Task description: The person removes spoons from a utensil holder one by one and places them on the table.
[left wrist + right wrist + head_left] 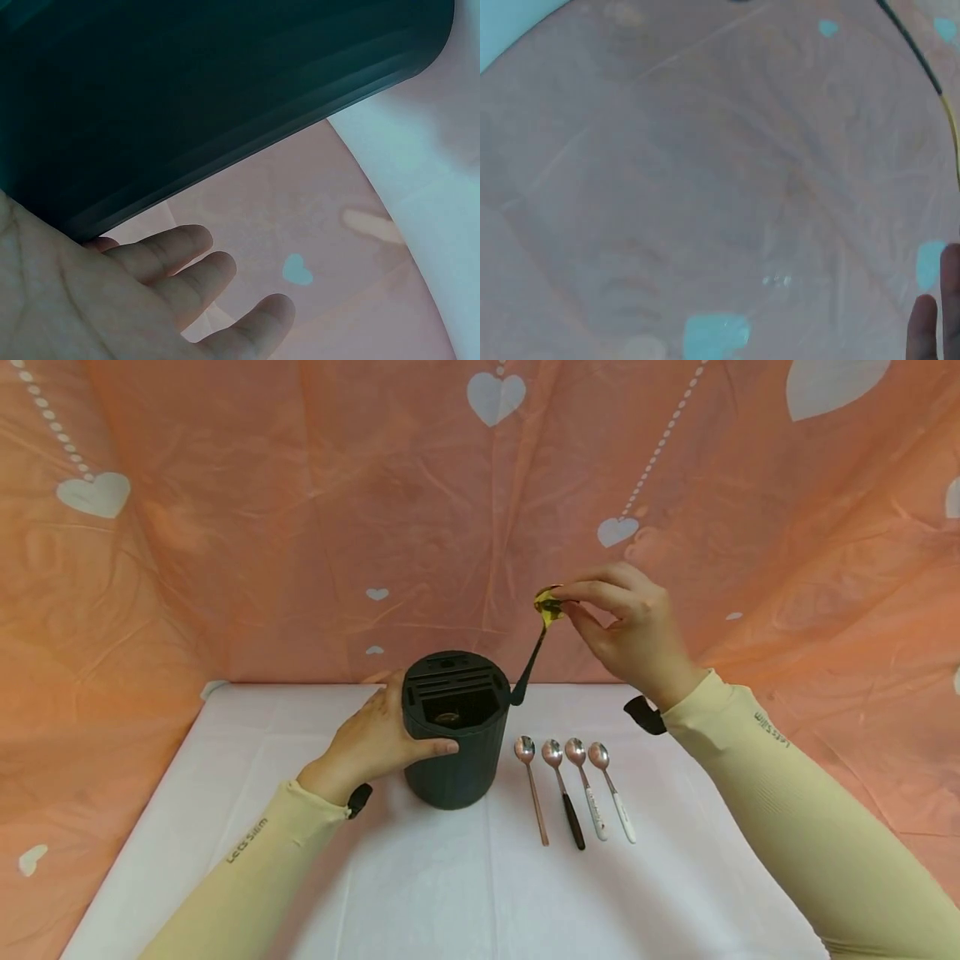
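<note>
A dark, round utensil holder (453, 777) with a slotted top stands on the table. My left hand (375, 739) holds it at its left side, thumb across the front and fingers toward the back. In the left wrist view several left fingers (176, 251) stick out past the wall of the holder (187, 97). Up and to the right of the holder, my right hand (630, 622) pinches a gold spoon (547, 617) by its bowl between thumb and fingers. The spoon's dark handle (529, 664) slants down, its end beside the holder's rim. Right fingertips (922, 322) show at the right wrist view's edge.
Several spoons lie in a row right of the holder: one with a copper-coloured handle (536, 802), one black-handled (572, 818), others white-handled (623, 814). A white cloth (420, 893) covers the table. Behind it hangs an orange sheet (337, 527) with white hearts.
</note>
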A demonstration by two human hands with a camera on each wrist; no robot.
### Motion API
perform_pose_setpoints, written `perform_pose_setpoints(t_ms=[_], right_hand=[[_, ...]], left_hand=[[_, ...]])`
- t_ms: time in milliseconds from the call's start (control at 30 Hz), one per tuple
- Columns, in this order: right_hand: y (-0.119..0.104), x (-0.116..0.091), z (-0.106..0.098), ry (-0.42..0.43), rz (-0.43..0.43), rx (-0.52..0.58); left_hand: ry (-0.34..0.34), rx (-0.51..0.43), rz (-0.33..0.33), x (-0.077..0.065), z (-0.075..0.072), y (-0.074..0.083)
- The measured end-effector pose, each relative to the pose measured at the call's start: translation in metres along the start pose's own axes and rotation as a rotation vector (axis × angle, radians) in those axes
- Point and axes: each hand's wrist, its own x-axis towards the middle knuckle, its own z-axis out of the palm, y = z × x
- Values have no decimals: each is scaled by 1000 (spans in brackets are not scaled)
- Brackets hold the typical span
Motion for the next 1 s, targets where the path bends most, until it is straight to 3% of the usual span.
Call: perform_pose_setpoints(t_ms=[233, 333, 467, 533, 700, 1000], right_hand=[[18, -26, -21, -110, 74, -56], [28, -49, -25, -224, 152, -50], [43, -87, -28, -436, 318, -16], [49, -106, -28, -528, 398, -1], [63, -142, -22, -665, 537, 40], [85, -194, -4, -806, 666, 40]], left_hand=[[1, -11, 4, -2, -2, 0], [11, -19, 12, -1, -3, 1], [14, -26, 20, -1, 0, 1], [11, -25, 22, -1, 1, 1], [11, -17, 28, -1, 1, 0], [10, -20, 27, -1, 0, -1]])
